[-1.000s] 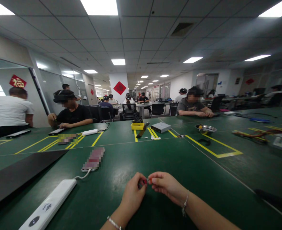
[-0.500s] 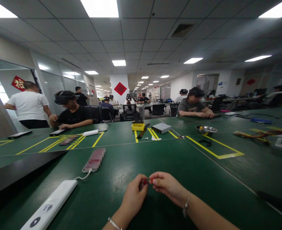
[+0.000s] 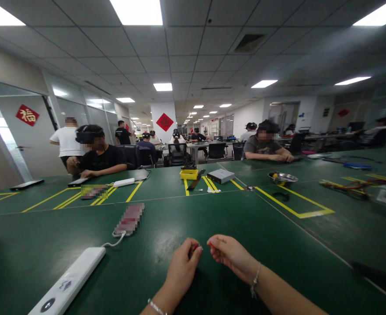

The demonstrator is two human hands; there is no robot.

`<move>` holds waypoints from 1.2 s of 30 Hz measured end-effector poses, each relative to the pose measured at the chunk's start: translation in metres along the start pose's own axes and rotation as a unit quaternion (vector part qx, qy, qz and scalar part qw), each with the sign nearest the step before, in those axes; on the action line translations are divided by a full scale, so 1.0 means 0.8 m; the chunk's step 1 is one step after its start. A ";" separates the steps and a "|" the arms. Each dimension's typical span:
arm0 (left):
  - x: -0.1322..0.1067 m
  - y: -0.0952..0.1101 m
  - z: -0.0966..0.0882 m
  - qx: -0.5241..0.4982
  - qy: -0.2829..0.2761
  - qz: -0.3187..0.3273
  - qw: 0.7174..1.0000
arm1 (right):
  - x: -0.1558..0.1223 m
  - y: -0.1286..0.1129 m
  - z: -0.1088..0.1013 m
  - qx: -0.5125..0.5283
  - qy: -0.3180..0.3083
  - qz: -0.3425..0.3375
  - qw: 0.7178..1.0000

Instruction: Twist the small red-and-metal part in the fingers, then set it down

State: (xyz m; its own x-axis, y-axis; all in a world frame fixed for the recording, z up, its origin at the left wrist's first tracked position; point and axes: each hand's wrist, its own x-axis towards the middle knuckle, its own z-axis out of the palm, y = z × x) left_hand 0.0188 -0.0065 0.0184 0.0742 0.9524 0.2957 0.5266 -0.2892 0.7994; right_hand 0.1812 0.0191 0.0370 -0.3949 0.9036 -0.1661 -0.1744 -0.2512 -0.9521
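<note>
My left hand point(image 3: 183, 262) pinches a small red piece point(image 3: 196, 247) with a shiny tip between thumb and forefinger; its kind is too small to make out. Just to the right, my right hand point(image 3: 230, 253) has its fingertips closed on a small orange-red piece point(image 3: 212, 246), mostly covered by the fingers. A narrow gap separates the two pieces. Both hands are held over the near part of the green table point(image 3: 140, 280). Each wrist wears a bracelet.
At left lies a white power strip point(image 3: 71, 280), cabled to a blurred phone point(image 3: 129, 219). Farther off stand a yellow tray point(image 3: 189, 174) with black items, a grey box point(image 3: 220, 175) and a metal bowl point(image 3: 283, 177). Two people with headsets sit across the table.
My hands have parted slightly, so the two small pieces no longer meet. The dark panel at left is gone from the table. A person in white behind has moved right.
</note>
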 end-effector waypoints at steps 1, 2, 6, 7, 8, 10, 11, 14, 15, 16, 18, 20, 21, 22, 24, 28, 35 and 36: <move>0.000 0.000 0.000 0.001 0.002 0.000 1.000 | 0.000 -0.001 0.000 0.001 0.003 0.000 1.000; 0.000 0.000 0.000 0.001 0.003 0.001 1.000 | 0.000 -0.001 0.000 0.001 0.005 0.000 1.000; 0.000 0.000 0.001 -0.003 0.007 0.002 1.000 | 0.000 -0.001 0.000 -0.014 0.014 0.003 1.000; 0.000 0.000 0.001 -0.008 0.005 0.002 1.000 | 0.000 0.000 -0.001 -0.018 0.013 0.003 1.000; 0.001 0.000 0.001 -0.014 0.005 0.001 1.000 | 0.001 0.001 -0.001 -0.020 0.012 0.000 1.000; 0.001 0.000 0.001 -0.029 -0.001 -0.003 1.000 | 0.002 0.003 -0.003 -0.018 0.007 -0.004 1.000; 0.001 0.000 0.001 -0.036 -0.004 -0.006 0.999 | 0.003 0.003 -0.003 -0.017 0.004 -0.005 1.000; 0.001 0.001 0.001 -0.045 -0.006 -0.013 0.999 | 0.004 0.004 -0.004 -0.019 0.004 -0.003 1.000; 0.001 0.001 0.001 -0.042 -0.005 -0.013 0.999 | 0.004 0.004 -0.003 -0.020 0.006 -0.001 1.000; 0.001 0.001 0.001 -0.038 -0.002 -0.013 0.999 | 0.004 0.003 -0.003 -0.019 0.009 0.000 1.000; 0.002 0.000 0.002 -0.030 0.006 -0.010 0.999 | 0.003 0.003 -0.002 -0.016 0.011 -0.001 1.000; 0.003 -0.001 0.002 -0.028 0.011 -0.010 1.000 | 0.003 0.003 -0.002 -0.011 0.008 -0.005 1.000; 0.003 -0.001 0.003 -0.029 0.012 -0.012 0.999 | 0.003 0.003 -0.002 -0.009 0.006 -0.005 1.000; 0.003 -0.001 0.003 -0.030 0.011 -0.015 0.999 | 0.003 0.003 -0.002 -0.008 0.005 -0.004 1.000; 0.003 -0.002 0.003 -0.030 0.012 -0.018 0.999 | 0.002 0.002 -0.001 -0.007 0.005 -0.001 1.000; 0.003 -0.001 0.004 -0.027 0.019 -0.011 0.999 | 0.001 0.000 0.000 -0.011 0.013 0.005 1.000; 0.002 0.001 0.002 -0.022 -0.007 -0.008 1.000 | 0.000 0.002 -0.002 -0.009 -0.001 -0.001 1.000; 0.001 0.001 0.002 -0.027 -0.013 -0.006 1.000 | 0.001 0.003 -0.002 -0.009 -0.002 -0.003 1.000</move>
State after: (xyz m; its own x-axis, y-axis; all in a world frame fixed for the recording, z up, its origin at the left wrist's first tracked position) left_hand 0.0204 -0.0057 0.0188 0.0903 0.9578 0.2729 0.4806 -0.2819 0.8304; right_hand 0.1824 0.0197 0.0343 -0.3969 0.9038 -0.1603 -0.1593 -0.2398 -0.9577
